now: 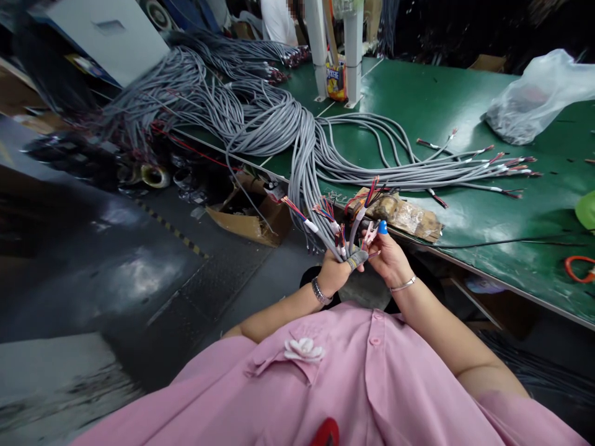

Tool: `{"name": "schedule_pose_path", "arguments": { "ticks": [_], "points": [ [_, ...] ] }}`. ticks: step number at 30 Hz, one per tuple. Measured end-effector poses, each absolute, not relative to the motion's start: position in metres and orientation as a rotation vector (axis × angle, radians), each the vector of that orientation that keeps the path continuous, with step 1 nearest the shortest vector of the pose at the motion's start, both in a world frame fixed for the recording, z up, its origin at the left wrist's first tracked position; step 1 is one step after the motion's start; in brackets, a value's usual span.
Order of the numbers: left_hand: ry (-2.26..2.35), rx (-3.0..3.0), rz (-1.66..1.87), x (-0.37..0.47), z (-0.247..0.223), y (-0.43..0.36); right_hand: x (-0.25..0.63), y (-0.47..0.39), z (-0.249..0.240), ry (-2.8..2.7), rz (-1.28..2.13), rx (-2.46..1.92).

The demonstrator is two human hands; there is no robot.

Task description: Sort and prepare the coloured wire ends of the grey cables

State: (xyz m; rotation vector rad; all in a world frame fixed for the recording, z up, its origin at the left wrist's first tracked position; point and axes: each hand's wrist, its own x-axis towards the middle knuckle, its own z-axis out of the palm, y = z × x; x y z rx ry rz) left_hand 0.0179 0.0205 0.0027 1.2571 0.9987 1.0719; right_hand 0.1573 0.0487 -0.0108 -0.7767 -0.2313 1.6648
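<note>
My left hand (338, 271), with a grey cover on its thumb, is closed around several grey cables (317, 234) whose stripped ends show red, blue and copper strands. Close beside it on the right, my right hand (389, 259) has its fingers pinched at the wire ends and wears a blue fingertip cover (382, 227). A small pale pink piece (370, 235) shows between its fingers; what it is cannot be made out. The held cables run up to a large grey bundle (279, 124) hanging over the table edge.
More cable ends (502, 164) lie across the green table (432, 99). A taped cardboard piece (409, 215) lies at its near edge. Farther right are a plastic bag (530, 102) and an orange handle (574, 269). An open carton (251, 214) stands below left. A person (279, 21) is behind.
</note>
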Motion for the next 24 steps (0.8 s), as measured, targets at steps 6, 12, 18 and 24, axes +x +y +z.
{"name": "schedule_pose_path", "arguments": {
  "ticks": [6,12,18,24],
  "points": [
    [1.026,1.306,1.060,0.018,-0.003,0.022,0.155,0.049,-0.009,-0.225,1.634,-0.799],
    [1.004,1.279,1.075,0.017,0.001,0.020,0.152,0.046,-0.006,-0.168,1.634,-0.810],
    [1.025,1.229,1.085,0.010,0.005,0.014,0.161,0.032,-0.009,-0.308,1.780,-0.748],
    [1.044,1.215,1.076,0.008,0.012,0.010,0.172,0.009,-0.011,-0.629,1.855,-0.762]
  ]
}}
